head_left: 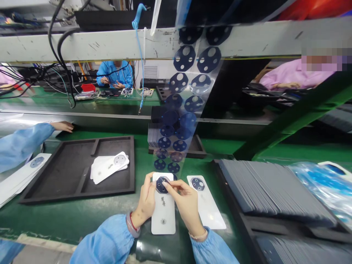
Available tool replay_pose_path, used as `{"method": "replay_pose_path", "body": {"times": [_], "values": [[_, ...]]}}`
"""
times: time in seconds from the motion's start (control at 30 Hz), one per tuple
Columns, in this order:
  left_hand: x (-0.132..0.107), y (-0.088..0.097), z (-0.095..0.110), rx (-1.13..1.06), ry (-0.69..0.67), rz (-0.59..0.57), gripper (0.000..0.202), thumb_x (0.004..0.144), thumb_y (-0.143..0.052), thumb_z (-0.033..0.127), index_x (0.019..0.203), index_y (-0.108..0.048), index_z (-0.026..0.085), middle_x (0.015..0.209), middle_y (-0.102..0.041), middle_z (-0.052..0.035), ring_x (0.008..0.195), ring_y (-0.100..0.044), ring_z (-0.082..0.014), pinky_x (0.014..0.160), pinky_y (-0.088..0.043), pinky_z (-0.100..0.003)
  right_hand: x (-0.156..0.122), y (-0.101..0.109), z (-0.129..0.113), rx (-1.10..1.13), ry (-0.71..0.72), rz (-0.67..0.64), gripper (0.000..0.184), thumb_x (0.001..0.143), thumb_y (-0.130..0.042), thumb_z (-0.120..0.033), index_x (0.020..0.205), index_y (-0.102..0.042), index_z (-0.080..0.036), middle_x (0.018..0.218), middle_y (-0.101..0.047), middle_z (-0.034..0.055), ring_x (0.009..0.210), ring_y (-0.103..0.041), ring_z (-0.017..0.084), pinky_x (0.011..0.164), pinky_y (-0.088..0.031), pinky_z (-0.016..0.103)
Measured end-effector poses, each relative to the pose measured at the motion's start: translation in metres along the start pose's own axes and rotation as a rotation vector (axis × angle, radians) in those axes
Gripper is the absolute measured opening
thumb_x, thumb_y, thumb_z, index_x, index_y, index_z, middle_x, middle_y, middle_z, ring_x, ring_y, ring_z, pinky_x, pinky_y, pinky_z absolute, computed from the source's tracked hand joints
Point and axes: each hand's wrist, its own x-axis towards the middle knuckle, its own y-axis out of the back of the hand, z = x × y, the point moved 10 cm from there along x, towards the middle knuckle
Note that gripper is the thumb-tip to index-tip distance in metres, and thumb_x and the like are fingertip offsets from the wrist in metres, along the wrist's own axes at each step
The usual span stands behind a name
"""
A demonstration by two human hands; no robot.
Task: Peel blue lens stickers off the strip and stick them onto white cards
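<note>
A white phone back panel [163,220] with dark printed characters lies upright in front of me on the green bench. My left hand [145,201] is closed along its upper left edge. Near the panel's top sits a dark, round camera sticker [160,186] with small holes. The thumb and fingertips of my right hand [186,202] are closed at the sticker's right side and cover part of it. To the right, a second white panel [210,207] with a dark camera circle lies on the bench, partly behind my right hand.
A clear strip of dark round stickers [180,145] hangs down behind the panel. On the left, a black tray [68,165] holds several white panels. Grey panels [275,189] fill a black rack at right. A co-worker's hand [63,126] reaches in from the left.
</note>
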Motion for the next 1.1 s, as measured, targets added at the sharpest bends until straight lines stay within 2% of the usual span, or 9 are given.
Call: {"method": "replay_pose_path", "body": {"times": [0.23,0.33,0.4,0.47,0.67,0.8,0.93,1.03,1.1], "values": [[-0.001,-0.003,-0.004,0.006,0.019,-0.016,0.032,0.095,-0.044,0.043,0.116,-0.044,0.019,0.077,-0.069,-0.0011,0.063,-0.061,-0.0156,0.057,-0.044,-0.025,-0.007,-0.003,-0.016,-0.142,0.123,0.021,0.021,0.079,-0.072,-0.040,0.074,-0.070,-0.020,0.067,-0.060,0.0015,0.063,-0.052,0.016,0.060,-0.045,0.029],[-0.002,-0.003,-0.005,0.002,0.014,0.005,0.037,0.092,-0.051,0.046,0.118,-0.044,0.020,0.084,-0.070,-0.0028,0.071,-0.065,-0.0174,0.063,-0.048,-0.027,-0.012,0.003,-0.034,-0.285,0.283,0.130,0.021,0.081,-0.070,-0.038,0.093,-0.069,-0.021,0.101,-0.063,0.0095,0.079,-0.057,0.020,0.072,-0.049,0.034],[-0.002,0.000,-0.006,-0.014,0.018,0.038,0.038,0.091,-0.055,0.046,0.117,-0.046,0.021,0.090,-0.070,-0.0040,0.078,-0.067,-0.0190,0.068,-0.050,-0.029,-0.014,0.013,-0.040,-0.327,0.324,0.245,0.057,0.076,-0.075,-0.039,0.126,-0.055,-0.023,0.135,-0.047,0.0148,0.091,-0.056,0.021,0.081,-0.050,0.038],[-0.002,0.001,-0.006,-0.017,0.013,0.048,0.037,0.089,-0.057,0.045,0.116,-0.047,0.021,0.097,-0.068,-0.0056,0.084,-0.067,-0.0202,0.073,-0.052,-0.031,-0.011,0.017,-0.038,-0.289,0.293,0.268,0.090,0.072,-0.079,-0.041,0.145,-0.030,-0.026,0.146,-0.035,0.0162,0.098,-0.056,0.022,0.085,-0.049,0.039],[-0.003,-0.018,0.000,0.055,-0.062,-0.138,0.041,0.089,-0.058,0.037,0.123,-0.044,0.020,0.119,-0.059,-0.0101,0.102,-0.064,-0.0209,0.088,-0.051,-0.033,0.003,-0.002,-0.003,0.046,-0.029,-0.049,0.035,0.089,-0.058,-0.049,0.107,-0.061,-0.020,0.094,-0.071,0.0082,0.085,-0.067,0.022,0.076,-0.054,0.034],[-0.002,-0.022,-0.014,-0.064,0.069,-0.147,0.046,0.090,-0.058,0.042,0.124,-0.036,0.021,0.107,-0.063,-0.0075,0.087,-0.067,-0.0189,0.073,-0.053,-0.031,0.004,-0.001,-0.004,0.046,-0.041,-0.073,0.047,0.089,-0.057,-0.051,0.124,-0.058,-0.020,0.108,-0.070,0.0100,0.088,-0.068,0.022,0.075,-0.055,0.032],[0.004,-0.008,-0.009,-0.082,0.039,-0.023,0.034,0.090,-0.056,0.047,0.108,-0.041,0.021,0.108,-0.064,-0.0085,0.098,-0.065,-0.0212,0.081,-0.053,-0.034,-0.008,-0.008,0.004,0.041,-0.100,-0.242,0.068,0.076,-0.074,-0.044,0.136,-0.049,-0.024,0.116,-0.068,0.0104,0.085,-0.070,0.023,0.074,-0.058,0.036],[0.016,0.014,0.021,0.118,-0.144,0.034,0.024,0.097,-0.040,0.043,0.108,-0.046,0.022,0.125,-0.059,-0.0128,0.096,-0.066,-0.0207,0.082,-0.054,-0.037,-0.010,0.026,0.016,-0.010,-0.120,-0.184,0.052,0.073,-0.075,-0.048,0.115,-0.065,-0.019,0.104,-0.073,0.0117,0.084,-0.070,0.027,0.074,-0.058,0.040],[0.026,0.050,0.047,0.341,-0.293,0.200,0.027,0.098,-0.036,0.039,0.117,-0.045,0.022,0.134,-0.053,-0.0147,0.097,-0.066,-0.0213,0.086,-0.054,-0.040,-0.007,0.068,0.026,-0.110,-0.143,-0.059,0.055,0.074,-0.070,-0.053,0.116,-0.065,-0.018,0.100,-0.073,0.0130,0.082,-0.070,0.030,0.071,-0.057,0.043]]}}
